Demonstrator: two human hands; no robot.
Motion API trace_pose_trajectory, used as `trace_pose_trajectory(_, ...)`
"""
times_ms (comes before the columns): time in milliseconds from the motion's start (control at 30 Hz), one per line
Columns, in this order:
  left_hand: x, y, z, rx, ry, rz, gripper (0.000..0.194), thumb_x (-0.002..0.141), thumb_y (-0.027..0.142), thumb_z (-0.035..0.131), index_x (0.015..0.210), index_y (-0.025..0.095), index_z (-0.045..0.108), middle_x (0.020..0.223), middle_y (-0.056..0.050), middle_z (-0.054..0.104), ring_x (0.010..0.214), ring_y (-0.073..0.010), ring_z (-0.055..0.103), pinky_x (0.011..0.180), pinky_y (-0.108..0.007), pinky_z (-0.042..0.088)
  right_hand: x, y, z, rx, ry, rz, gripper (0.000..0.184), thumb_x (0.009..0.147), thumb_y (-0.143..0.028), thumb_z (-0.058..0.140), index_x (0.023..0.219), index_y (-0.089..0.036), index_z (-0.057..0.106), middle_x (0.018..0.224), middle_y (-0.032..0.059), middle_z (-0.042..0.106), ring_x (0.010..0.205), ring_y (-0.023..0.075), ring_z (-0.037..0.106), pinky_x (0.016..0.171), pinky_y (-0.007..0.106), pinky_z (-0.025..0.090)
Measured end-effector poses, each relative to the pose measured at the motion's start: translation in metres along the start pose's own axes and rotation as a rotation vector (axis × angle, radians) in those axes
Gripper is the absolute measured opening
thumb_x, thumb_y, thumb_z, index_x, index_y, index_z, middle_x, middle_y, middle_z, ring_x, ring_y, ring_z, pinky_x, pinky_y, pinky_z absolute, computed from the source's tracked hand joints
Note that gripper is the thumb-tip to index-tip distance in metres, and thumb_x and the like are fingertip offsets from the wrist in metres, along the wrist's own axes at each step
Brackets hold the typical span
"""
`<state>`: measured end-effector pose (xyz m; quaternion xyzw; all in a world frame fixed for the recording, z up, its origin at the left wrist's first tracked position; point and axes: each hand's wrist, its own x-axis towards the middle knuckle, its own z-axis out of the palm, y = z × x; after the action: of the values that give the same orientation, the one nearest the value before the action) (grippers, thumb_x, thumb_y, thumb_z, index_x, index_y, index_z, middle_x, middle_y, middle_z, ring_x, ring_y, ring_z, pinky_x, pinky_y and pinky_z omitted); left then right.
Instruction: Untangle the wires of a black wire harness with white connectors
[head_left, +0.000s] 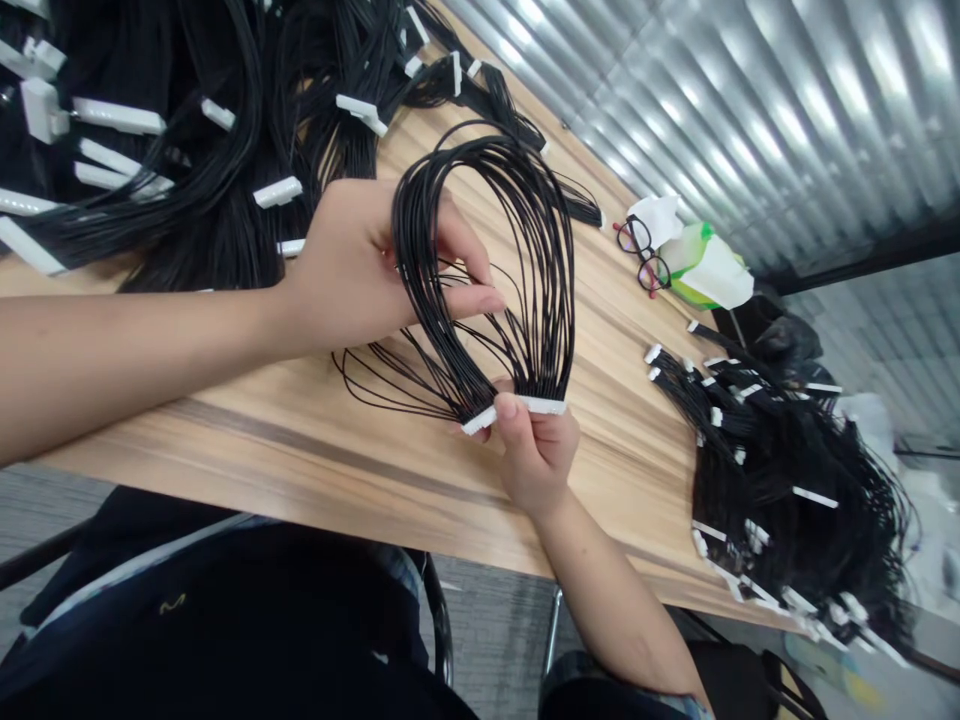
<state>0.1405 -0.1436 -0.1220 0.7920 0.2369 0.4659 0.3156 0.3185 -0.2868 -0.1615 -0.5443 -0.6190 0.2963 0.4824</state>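
Observation:
A wire harness (559, 290) of many thin black wires arches up in a loop above the table. Its ends run into narrow white connectors (546, 405). My right hand (541, 455) is closed on these connectors, thumb in front, near the table's front edge. My left hand (375, 265) reaches into the loop from the left, palm side hidden behind the wires. Its thumb and index finger stretch out with a gap between their tips, and wires cross in front of them. Some loose wires (375, 385) fan out below the left hand.
Piles of black harnesses with white connectors (277, 192) cover the table's back left. Another heap (780, 450) lies at the right end. Glasses (643, 255) and a green-white tissue pack (709, 265) rest by the corrugated metallic wall (720, 90). The wooden table (300, 450) has its edge near me.

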Motion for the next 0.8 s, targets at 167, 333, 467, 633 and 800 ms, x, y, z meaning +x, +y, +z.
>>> trace_pose_trajectory(167, 0.0, -0.001, 0.002, -0.055, -0.019, -0.064, 0.018, 0.087, 0.036, 0.081, 0.078, 0.021, 0.074, 0.077, 0.006, 0.074, 0.068, -0.0043, 0.061, 0.062, -0.023, 0.052, -0.002, 0.004, 0.0, -0.046, 0.042, -0.04, 0.045, 0.103, -0.044, 0.05, 0.063, -0.024, 0.055, 0.052, -0.0042, 0.046, 0.051, 0.0126, 0.051, 0.049, 0.027, 0.043)
trace_pose_trajectory(333, 0.001, 0.0, 0.003, -0.122, -0.059, -0.029, 0.016, 0.086, 0.03, 0.082, 0.077, 0.02, 0.073, 0.075, 0.007, 0.074, 0.063, -0.004, 0.057, 0.058, -0.023, 0.048, -0.004, 0.007, 0.0, -0.069, 0.109, -0.103, 0.04, 0.101, -0.04, 0.052, 0.065, -0.024, 0.055, 0.055, -0.0034, 0.049, 0.054, 0.013, 0.053, 0.052, 0.029, 0.045)
trace_pose_trajectory(467, 0.002, -0.008, 0.005, -0.067, -0.072, -0.009, 0.011, 0.087, 0.034, 0.081, 0.086, 0.024, 0.078, 0.08, 0.005, 0.076, 0.064, -0.0056, 0.057, 0.054, -0.024, 0.046, -0.003, 0.003, 0.001, -0.063, 0.18, -0.093, 0.039, 0.102, -0.04, 0.051, 0.066, -0.024, 0.057, 0.054, -0.0028, 0.052, 0.052, 0.0133, 0.056, 0.048, 0.028, 0.046)
trace_pose_trajectory(633, 0.001, -0.013, 0.003, 0.184, -0.026, 0.117, 0.014, 0.1, 0.028, 0.064, 0.098, 0.02, 0.075, 0.096, 0.003, 0.074, 0.074, -0.0044, 0.055, 0.067, -0.024, 0.047, 0.005, -0.008, 0.003, 0.028, 0.326, -0.073, 0.043, 0.105, -0.042, 0.048, 0.067, -0.024, 0.055, 0.056, -0.0028, 0.057, 0.046, 0.0123, 0.059, 0.045, 0.028, 0.049)
trace_pose_trajectory(800, -0.004, -0.007, 0.003, 0.399, 0.056, 0.591, 0.01, 0.095, 0.034, 0.071, 0.091, 0.026, 0.068, 0.079, 0.007, 0.067, 0.075, -0.0086, 0.055, 0.076, -0.032, 0.04, 0.011, -0.011, 0.003, 0.084, 0.335, -0.077, 0.041, 0.104, -0.04, 0.053, 0.067, -0.023, 0.057, 0.056, -0.0044, 0.055, 0.05, 0.0108, 0.06, 0.046, 0.024, 0.048)
